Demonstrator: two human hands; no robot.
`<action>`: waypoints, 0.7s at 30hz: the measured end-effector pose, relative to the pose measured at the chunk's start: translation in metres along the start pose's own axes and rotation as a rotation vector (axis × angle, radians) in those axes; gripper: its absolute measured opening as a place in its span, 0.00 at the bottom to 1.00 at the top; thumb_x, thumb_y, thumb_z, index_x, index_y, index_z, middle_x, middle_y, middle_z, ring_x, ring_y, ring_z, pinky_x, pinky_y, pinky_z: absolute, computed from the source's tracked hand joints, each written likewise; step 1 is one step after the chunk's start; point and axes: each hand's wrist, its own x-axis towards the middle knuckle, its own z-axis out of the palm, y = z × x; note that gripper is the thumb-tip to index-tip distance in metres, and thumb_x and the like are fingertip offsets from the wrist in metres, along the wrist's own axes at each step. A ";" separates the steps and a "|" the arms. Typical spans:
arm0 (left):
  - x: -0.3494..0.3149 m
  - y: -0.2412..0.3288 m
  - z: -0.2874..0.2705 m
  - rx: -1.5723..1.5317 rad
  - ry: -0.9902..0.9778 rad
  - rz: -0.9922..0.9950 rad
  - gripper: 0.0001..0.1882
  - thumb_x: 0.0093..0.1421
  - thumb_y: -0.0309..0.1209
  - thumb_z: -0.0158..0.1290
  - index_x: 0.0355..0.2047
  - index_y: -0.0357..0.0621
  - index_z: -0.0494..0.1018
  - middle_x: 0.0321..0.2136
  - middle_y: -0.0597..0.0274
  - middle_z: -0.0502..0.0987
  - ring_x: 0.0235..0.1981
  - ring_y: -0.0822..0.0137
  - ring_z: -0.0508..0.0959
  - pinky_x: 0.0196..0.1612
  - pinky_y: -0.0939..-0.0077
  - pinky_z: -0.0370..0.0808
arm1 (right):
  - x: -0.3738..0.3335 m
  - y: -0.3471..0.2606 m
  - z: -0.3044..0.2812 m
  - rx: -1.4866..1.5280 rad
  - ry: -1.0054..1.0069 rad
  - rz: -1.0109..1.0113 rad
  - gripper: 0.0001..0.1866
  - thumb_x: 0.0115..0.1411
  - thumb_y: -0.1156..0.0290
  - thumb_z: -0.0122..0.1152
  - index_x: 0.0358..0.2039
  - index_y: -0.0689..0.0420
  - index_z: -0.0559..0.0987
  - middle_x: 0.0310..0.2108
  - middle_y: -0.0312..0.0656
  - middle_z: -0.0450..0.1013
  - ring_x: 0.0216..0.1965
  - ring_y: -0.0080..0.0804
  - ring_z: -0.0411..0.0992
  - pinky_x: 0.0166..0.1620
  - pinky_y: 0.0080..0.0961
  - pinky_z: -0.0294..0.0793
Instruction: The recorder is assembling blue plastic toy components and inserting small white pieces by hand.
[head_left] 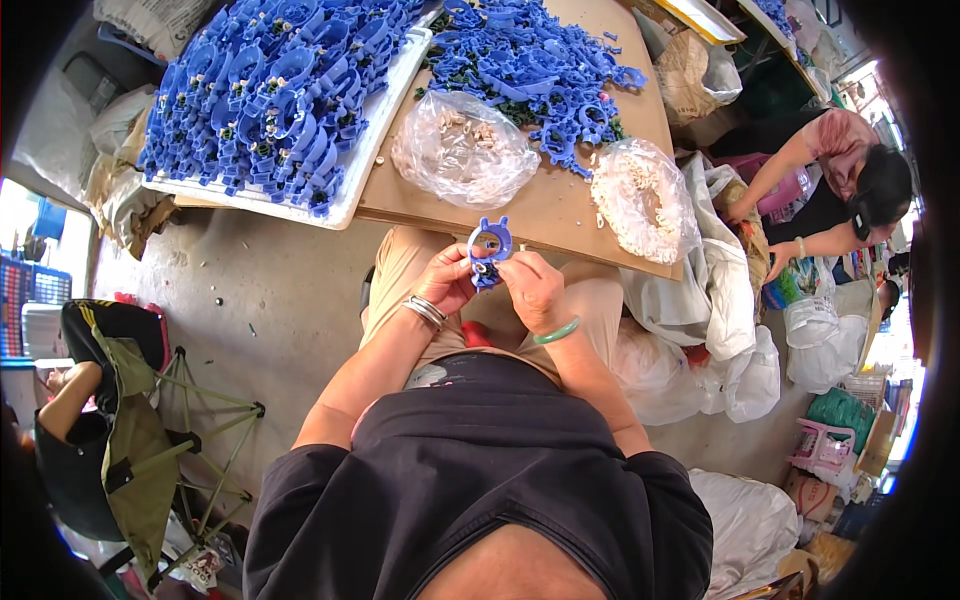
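1. Left hand (446, 282), slightly above frame centre: fingers curled in a pinch.
2. Right hand (536, 292), just beside it: fingers bent inward.
3. Left forearm (372, 362) and right forearm (596, 385) slant upward, converging.

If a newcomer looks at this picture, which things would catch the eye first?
Probably the mass of blue plastic pieces on the white tray at the upper left, with a looser blue pile beside it on the brown table. Next, near the centre, comes one ring-shaped blue piece, held in the left hand with the right hand at its side.
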 end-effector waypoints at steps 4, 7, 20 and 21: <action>-0.001 0.000 0.003 0.004 -0.030 0.032 0.11 0.50 0.26 0.52 0.36 0.41 0.70 0.37 0.59 0.72 0.41 0.63 0.72 0.47 0.60 0.68 | -0.005 -0.002 0.005 0.149 0.088 0.187 0.08 0.43 0.82 0.58 0.26 0.60 0.72 0.24 0.43 0.68 0.24 0.39 0.69 0.26 0.28 0.69; -0.001 0.000 0.000 0.013 -0.022 0.050 0.11 0.50 0.26 0.53 0.36 0.41 0.70 0.39 0.59 0.72 0.41 0.62 0.72 0.47 0.60 0.68 | -0.005 -0.004 0.007 0.231 0.091 0.285 0.08 0.44 0.82 0.58 0.26 0.60 0.72 0.25 0.44 0.68 0.24 0.40 0.69 0.26 0.28 0.69; 0.000 -0.002 -0.004 0.029 0.022 0.008 0.14 0.46 0.28 0.57 0.35 0.44 0.70 0.42 0.56 0.70 0.42 0.61 0.71 0.45 0.64 0.69 | -0.003 -0.004 0.003 -0.045 0.061 0.089 0.05 0.45 0.77 0.57 0.22 0.57 0.70 0.20 0.40 0.67 0.19 0.37 0.67 0.21 0.29 0.66; 0.000 -0.002 -0.003 0.027 0.025 0.020 0.14 0.46 0.28 0.57 0.35 0.44 0.71 0.42 0.56 0.70 0.43 0.61 0.71 0.46 0.64 0.69 | -0.003 -0.005 0.005 -0.046 0.062 0.089 0.05 0.45 0.77 0.57 0.22 0.57 0.70 0.20 0.40 0.67 0.19 0.37 0.67 0.21 0.29 0.66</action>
